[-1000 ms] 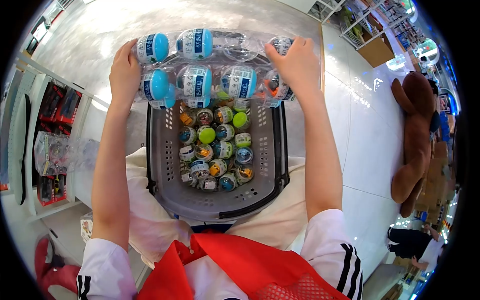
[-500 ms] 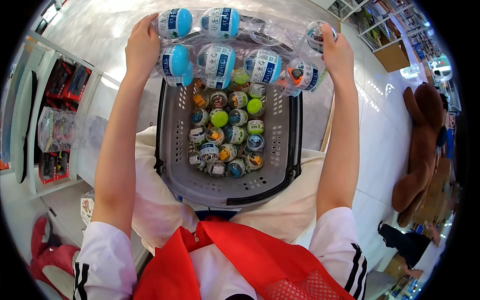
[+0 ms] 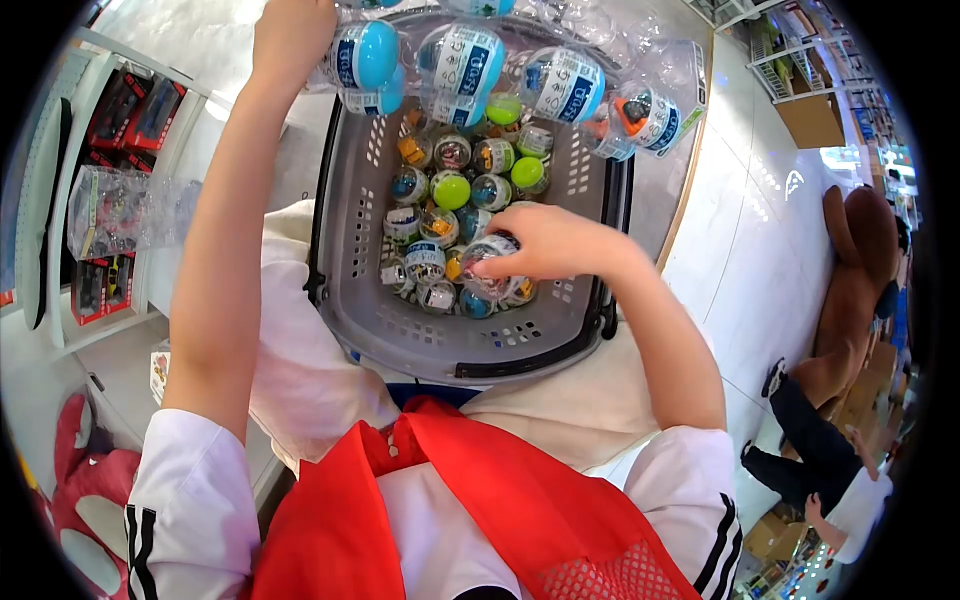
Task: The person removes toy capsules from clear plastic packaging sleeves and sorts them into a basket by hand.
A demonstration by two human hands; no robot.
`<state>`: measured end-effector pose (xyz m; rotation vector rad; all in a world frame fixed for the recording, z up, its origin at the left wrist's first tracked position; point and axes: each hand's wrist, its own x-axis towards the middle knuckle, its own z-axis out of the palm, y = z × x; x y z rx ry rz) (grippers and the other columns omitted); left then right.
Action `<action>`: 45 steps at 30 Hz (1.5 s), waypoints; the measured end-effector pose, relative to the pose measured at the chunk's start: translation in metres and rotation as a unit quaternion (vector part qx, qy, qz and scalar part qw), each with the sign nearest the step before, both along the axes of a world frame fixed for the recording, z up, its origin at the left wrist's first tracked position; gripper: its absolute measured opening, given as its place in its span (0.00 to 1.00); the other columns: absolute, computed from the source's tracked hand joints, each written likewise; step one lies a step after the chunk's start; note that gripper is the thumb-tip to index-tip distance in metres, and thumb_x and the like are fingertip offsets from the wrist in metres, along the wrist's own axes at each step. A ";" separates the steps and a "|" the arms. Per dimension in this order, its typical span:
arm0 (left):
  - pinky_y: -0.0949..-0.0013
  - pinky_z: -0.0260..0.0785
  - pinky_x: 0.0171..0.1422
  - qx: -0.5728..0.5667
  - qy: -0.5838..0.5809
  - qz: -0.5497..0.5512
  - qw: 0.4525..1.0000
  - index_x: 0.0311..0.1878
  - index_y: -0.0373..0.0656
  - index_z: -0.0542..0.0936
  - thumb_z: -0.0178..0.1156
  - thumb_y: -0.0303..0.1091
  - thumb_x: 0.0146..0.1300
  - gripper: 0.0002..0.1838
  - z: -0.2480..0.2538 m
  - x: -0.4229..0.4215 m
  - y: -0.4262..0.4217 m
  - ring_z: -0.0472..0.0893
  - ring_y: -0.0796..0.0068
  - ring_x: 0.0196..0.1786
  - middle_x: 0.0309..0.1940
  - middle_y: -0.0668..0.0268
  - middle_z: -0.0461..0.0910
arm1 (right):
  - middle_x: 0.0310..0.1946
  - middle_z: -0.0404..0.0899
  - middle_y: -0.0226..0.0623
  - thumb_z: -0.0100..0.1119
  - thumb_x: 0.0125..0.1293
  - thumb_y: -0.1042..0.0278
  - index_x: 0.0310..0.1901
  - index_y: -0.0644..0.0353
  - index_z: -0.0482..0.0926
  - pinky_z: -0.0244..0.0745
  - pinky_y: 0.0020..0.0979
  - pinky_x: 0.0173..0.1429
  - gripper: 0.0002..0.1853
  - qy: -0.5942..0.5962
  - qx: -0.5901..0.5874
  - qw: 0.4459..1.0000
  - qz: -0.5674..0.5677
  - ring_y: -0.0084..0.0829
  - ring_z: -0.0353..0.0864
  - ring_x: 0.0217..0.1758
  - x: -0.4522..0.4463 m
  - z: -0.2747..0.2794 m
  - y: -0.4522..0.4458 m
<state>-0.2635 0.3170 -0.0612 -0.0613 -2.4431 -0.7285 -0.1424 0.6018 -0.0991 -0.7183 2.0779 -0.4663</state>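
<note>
At the top left edge of the view, my left hand (image 3: pixel 291 38) grips a clear plastic tray (image 3: pixel 672 75), partly cut off by the frame. The tray holds several blue-topped toy capsules (image 3: pixel 460 65), and an orange-and-black item shows in its right end capsule (image 3: pixel 634 112). My right hand (image 3: pixel 560 242) reaches into the grey basket (image 3: pixel 400 345), its fingers closed around a clear toy capsule (image 3: pixel 488 268). That capsule is just over the pile of small capsules (image 3: pixel 451 190), some with lime-green tops. The tray hangs over the basket's far end.
White shelves on the left hold red toy boxes (image 3: pixel 122 110) and an emptied-looking clear package (image 3: pixel 105 212). A pink plush (image 3: pixel 95 490) lies at lower left. On the right are a large brown plush (image 3: pixel 855 270), cardboard boxes (image 3: pixel 805 110) and a person (image 3: pixel 820 455).
My right hand has left the tray's right side and come down into the basket with a clear capsule. The tray has shifted up in view, still in my left hand.
</note>
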 end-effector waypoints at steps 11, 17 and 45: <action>0.58 0.66 0.57 0.011 0.005 0.018 1.000 0.50 0.35 0.75 0.43 0.29 0.63 0.16 0.001 0.000 0.002 0.75 0.48 0.51 0.47 0.47 0.76 | 0.53 0.70 0.49 0.63 0.56 0.54 0.46 0.67 0.74 0.72 0.39 0.54 0.24 0.052 0.102 0.991 0.072 0.45 0.75 0.53 0.023 -0.135 0.016; 0.58 0.66 0.56 0.008 -0.016 0.025 1.000 0.49 0.36 0.75 0.43 0.29 0.63 0.15 0.006 0.006 0.003 0.74 0.48 0.51 0.47 0.47 0.75 | 0.51 0.70 0.47 0.62 0.57 0.59 0.44 0.64 0.76 0.73 0.40 0.51 0.18 0.078 0.133 0.985 0.073 0.47 0.76 0.50 0.024 -0.142 0.009; 0.66 0.71 0.47 -0.203 0.185 -0.211 0.938 0.37 0.44 0.80 0.54 0.30 0.60 0.06 0.009 0.033 0.090 0.79 0.66 0.44 0.44 0.69 0.80 | 0.44 0.66 0.45 0.67 0.52 0.58 0.50 0.65 0.67 0.71 0.37 0.45 0.29 0.590 -0.075 0.721 -0.355 0.44 0.72 0.46 -0.019 0.033 0.068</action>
